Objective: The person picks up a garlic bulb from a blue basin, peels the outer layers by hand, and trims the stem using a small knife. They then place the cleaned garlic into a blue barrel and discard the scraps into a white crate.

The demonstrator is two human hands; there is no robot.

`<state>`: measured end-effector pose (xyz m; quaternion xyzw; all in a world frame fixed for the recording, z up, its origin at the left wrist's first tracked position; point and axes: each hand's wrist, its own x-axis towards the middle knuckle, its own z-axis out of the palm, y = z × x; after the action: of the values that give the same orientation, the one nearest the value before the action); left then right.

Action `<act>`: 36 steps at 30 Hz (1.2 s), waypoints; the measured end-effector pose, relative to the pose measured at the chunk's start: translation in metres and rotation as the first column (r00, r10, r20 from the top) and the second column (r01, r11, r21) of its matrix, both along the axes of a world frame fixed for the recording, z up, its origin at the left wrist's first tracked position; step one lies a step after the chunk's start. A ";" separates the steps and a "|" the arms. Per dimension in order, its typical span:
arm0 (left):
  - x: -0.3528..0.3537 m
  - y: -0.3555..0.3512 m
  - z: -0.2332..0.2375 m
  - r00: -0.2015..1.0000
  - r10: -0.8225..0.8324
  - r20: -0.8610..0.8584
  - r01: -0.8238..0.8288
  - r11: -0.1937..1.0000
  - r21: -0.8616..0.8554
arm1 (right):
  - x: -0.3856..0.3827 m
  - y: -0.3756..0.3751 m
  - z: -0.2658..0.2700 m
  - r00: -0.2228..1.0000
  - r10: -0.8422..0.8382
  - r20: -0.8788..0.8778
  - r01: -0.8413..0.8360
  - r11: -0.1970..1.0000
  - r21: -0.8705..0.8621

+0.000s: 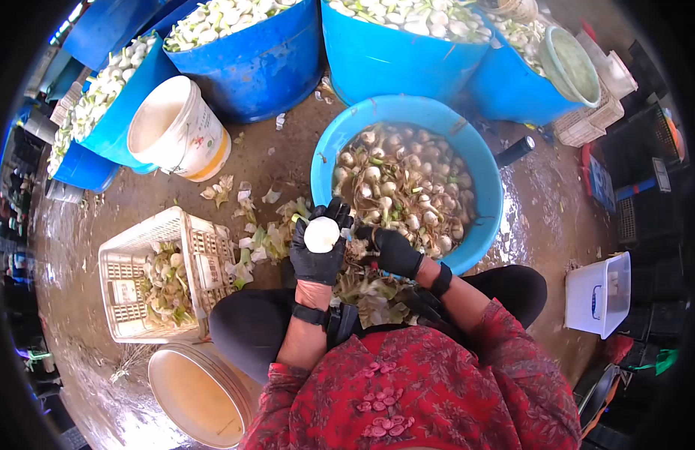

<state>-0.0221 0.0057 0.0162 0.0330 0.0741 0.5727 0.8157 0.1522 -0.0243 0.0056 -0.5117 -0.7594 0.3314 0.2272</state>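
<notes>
Left hand (317, 259), black-gloved, fingers cupped round a peeled white bulb (322, 234), held above the knees just short of the blue basin (488, 221). The bulb looks firm, light and wet, so likely slippery and best gripped round its widest girth. Right hand (394, 251) is curled at the basin rim, contents unclear; beyond stand blue tubs (265, 67) heaped with white bulbs.

Head-worn view, steeply downward, seemingly close overhead.

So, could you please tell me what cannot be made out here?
Head view:
Right hand: whether it holds anything, hidden by its gloved fingers.
White bulb in the left hand: its underside, covered by that hand.
White bucket: its label print, too small.
</notes>
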 end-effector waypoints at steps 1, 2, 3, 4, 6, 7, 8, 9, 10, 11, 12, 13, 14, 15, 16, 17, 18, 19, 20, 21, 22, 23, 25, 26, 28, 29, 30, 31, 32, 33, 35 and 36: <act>0.002 -0.001 0.003 1.000 -0.005 -0.003 0.005 1.000 -0.005 | -0.002 0.005 0.019 0.968 -0.078 -0.237 0.024 0.974 -0.224; 0.005 -0.001 0.007 0.999 -0.037 -0.037 0.036 0.999 -0.013 | -0.011 0.006 0.037 0.870 -0.098 -0.484 0.008 0.983 -0.184; 0.008 0.000 0.009 0.995 -0.068 -0.071 0.067 0.998 -0.018 | -0.017 0.009 0.047 0.710 -0.099 -0.697 0.005 0.991 -0.136; 0.005 -0.002 -0.012 0.990 -0.050 -0.135 0.047 0.999 -0.022 | -0.020 0.015 0.048 0.709 -0.101 -0.698 0.010 0.991 -0.134; 0.012 -0.003 -0.004 0.994 -0.065 -0.087 0.064 0.998 -0.016 | -0.022 0.023 0.050 0.704 0.043 -0.709 -0.092 0.995 -0.031; 0.023 -0.007 0.027 0.970 0.017 -0.244 -0.059 0.985 -0.163 | -0.020 0.023 0.047 0.703 0.043 -0.710 -0.093 0.995 -0.031; 0.017 -0.006 0.006 0.969 0.019 -0.245 -0.061 0.984 -0.165 | -0.018 0.023 0.043 0.743 0.036 -0.668 -0.105 0.992 -0.064; 0.005 -0.004 -0.032 0.993 -0.097 -0.066 0.093 0.994 -0.057 | -0.017 0.022 0.040 0.781 0.029 -0.624 -0.116 0.988 -0.098; -0.001 -0.003 -0.053 0.968 -0.232 0.101 0.224 0.971 0.078 | -0.017 0.021 0.043 0.781 0.028 -0.624 -0.116 0.988 -0.101; 0.001 -0.005 -0.049 0.968 -0.231 0.101 0.224 0.972 0.074 | -0.017 0.018 0.051 0.786 0.001 -0.619 -0.098 0.988 -0.123; 0.003 -0.006 -0.038 0.928 -0.295 0.225 0.260 0.950 0.174 | -0.018 0.016 0.055 0.790 -0.026 -0.613 -0.079 0.986 -0.144; 0.005 -0.006 -0.028 0.868 -0.365 0.337 0.279 0.919 0.278 | -0.017 0.015 0.052 0.789 -0.027 -0.614 -0.078 0.986 -0.145; 0.005 -0.007 -0.023 0.868 -0.366 0.336 0.280 0.919 0.277 | -0.015 0.013 0.045 0.789 -0.044 -0.613 -0.075 0.983 -0.167; 0.006 -0.007 -0.018 0.937 -0.307 0.165 0.302 0.952 0.060 | -0.014 0.012 0.043 0.788 -0.061 -0.613 -0.070 0.980 -0.189; 0.006 -0.007 -0.014 0.961 -0.276 -0.026 0.269 0.950 -0.156 | -0.013 0.011 0.042 0.787 -0.065 -0.614 -0.067 0.980 -0.189; 0.007 -0.008 -0.009 0.960 -0.278 -0.026 0.271 0.950 -0.158 | -0.013 0.009 0.040 0.763 -0.085 -0.641 -0.056 0.979 -0.197; 0.008 -0.008 -0.005 0.955 -0.294 -0.020 0.293 0.954 -0.065 | -0.013 0.009 0.040 0.738 -0.104 -0.667 -0.048 0.978 -0.204; 0.009 -0.008 -0.003 0.950 -0.311 -0.016 0.311 0.950 0.030 | -0.014 0.009 0.039 0.738 -0.103 -0.667 -0.048 0.978 -0.204; 0.009 -0.007 -0.005 0.950 -0.311 -0.016 0.311 0.950 0.030 | -0.015 0.008 0.037 0.708 -0.130 -0.694 -0.030 0.976 -0.214; 0.009 -0.006 -0.012 0.951 -0.303 0.055 0.304 0.953 -0.009 | -0.016 0.007 0.036 0.675 -0.159 -0.720 -0.011 0.974 -0.226; 0.009 -0.005 -0.019 0.948 -0.291 0.125 0.299 0.953 -0.049 | -0.015 0.006 0.036 0.675 -0.162 -0.719 -0.009 0.974 -0.228; 0.008 -0.004 -0.027 0.948 -0.292 0.125 0.300 0.953 -0.050 | -0.015 0.005 0.036 0.685 -0.176 -0.707 0.007 0.972 -0.235; 0.004 0.001 -0.050 0.961 -0.187 -0.203 0.194 0.981 0.019 | -0.015 0.002 0.041 0.694 -0.188 -0.695 0.023 0.971 -0.239; 0.003 0.003 -0.061 0.927 -0.117 -0.357 0.149 0.987 0.063 | -0.014 -0.003 0.047 0.697 -0.169 -0.697 -0.030 0.964 -0.264; 0.000 0.002 -0.060 0.930 -0.085 -0.359 0.065 0.996 -0.067 | -0.008 -0.013 0.063 0.746 -0.114 -0.656 -0.170 0.920 -0.353; 0.000 0.002 -0.059 0.974 -0.095 -0.205 0.042 0.968 -0.248 | -0.006 -0.016 0.063 0.794 0.002 -0.608 -0.216 0.936 -0.279; 0.004 0.002 -0.060 0.869 -0.011 -0.494 -0.041 0.995 -0.095 | -0.002 -0.019 0.064 0.784 -0.018 -0.621 -0.270 0.890 -0.366; 0.003 0.002 -0.059 0.870 -0.011 -0.493 -0.041 0.995 -0.095 | 0.000 -0.021 0.064 0.774 -0.040 -0.632 -0.322 0.834 -0.448; 0.001 0.002 -0.059 0.934 0.018 -0.357 -0.091 0.978 -0.190 | 0.000 -0.022 0.056 0.775 -0.040 -0.630 -0.320 0.835 -0.447; 0.002 0.004 -0.052 0.975 0.060 -0.214 -0.122 0.950 -0.287 | 0.002 -0.021 0.037 0.918 0.195 -0.345 -0.324 0.872 -0.368; 0.002 0.005 -0.050 0.969 0.097 -0.227 -0.174 0.920 -0.350 | 0.001 -0.022 0.008 0.929 0.369 0.014 -0.349 0.891 -0.290; 0.001 0.003 -0.051 0.944 0.105 -0.312 -0.207 0.927 -0.314 | -0.003 -0.022 -0.003 0.943 0.114 -0.313 -0.223 0.915 -0.337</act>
<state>-0.0211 0.0087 -0.0350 -0.0320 0.2935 0.6036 0.7406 0.1490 -0.0466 0.0021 -0.4236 -0.6844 0.5569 0.2051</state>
